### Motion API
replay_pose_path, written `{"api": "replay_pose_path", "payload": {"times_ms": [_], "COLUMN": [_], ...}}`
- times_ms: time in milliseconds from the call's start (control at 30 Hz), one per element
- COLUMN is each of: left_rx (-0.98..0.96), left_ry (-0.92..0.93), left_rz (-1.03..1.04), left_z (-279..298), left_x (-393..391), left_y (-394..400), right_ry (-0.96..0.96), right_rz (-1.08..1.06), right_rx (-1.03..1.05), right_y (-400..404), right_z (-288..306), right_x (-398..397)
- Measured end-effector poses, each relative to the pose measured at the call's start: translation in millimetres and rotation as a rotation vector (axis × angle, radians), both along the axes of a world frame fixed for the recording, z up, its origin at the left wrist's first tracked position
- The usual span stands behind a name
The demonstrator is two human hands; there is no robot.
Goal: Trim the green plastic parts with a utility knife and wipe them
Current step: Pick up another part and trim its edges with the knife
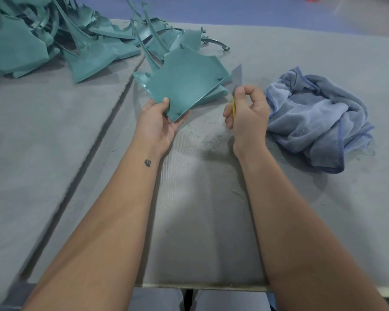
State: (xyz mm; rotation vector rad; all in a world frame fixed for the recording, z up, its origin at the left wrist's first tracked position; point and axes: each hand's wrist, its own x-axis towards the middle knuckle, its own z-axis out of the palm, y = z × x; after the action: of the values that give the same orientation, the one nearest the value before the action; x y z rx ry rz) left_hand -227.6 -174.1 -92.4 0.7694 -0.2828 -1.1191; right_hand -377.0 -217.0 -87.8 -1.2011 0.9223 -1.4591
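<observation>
My left hand (156, 125) grips the near corner of a flat green plastic part (184, 84), thumb on top, holding it tilted above the grey table. A second green part (218, 93) lies just under it. My right hand (247, 115) is curled round a yellow utility knife (234, 106), whose grey blade (237, 76) sticks out away from me, close to the part's right edge. A crumpled blue cloth (317, 117) lies right of my right hand.
A big pile of green plastic parts (54, 39) covers the far left of the grey padded table (54, 142). A dark seam (94, 140) runs diagonally across the table. Thin green shavings (209, 140) lie scattered near my hands. The table's front edge (202, 286) is close to me.
</observation>
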Motion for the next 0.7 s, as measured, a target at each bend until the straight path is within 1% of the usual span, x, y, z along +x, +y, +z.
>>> {"api": "replay_pose_path", "payload": {"times_ms": [100, 233, 433, 567, 700], "left_rx": [0.013, 0.030, -0.018, -0.025, -0.038], "left_ry": [0.052, 0.069, 0.092, 0.158, 0.208], "left_rz": [0.001, -0.027, -0.075, -0.086, -0.072], "left_z": [0, 2, 5, 6, 7], "left_x": [1, 2, 3, 5, 6], "left_y": [-1, 0, 2, 3, 4], "right_ry": [0.061, 0.069, 0.053, 0.111, 0.187], "right_rz": [0.020, 0.057, 0.075, 0.095, 0.175], "right_rx": [-0.050, -0.010, 0.021, 0.086, 0.136], "right_y": [3, 4, 4, 0, -1], "right_z": [0, 2, 8, 9, 10], "right_x": [2, 2, 0, 0, 3]}}
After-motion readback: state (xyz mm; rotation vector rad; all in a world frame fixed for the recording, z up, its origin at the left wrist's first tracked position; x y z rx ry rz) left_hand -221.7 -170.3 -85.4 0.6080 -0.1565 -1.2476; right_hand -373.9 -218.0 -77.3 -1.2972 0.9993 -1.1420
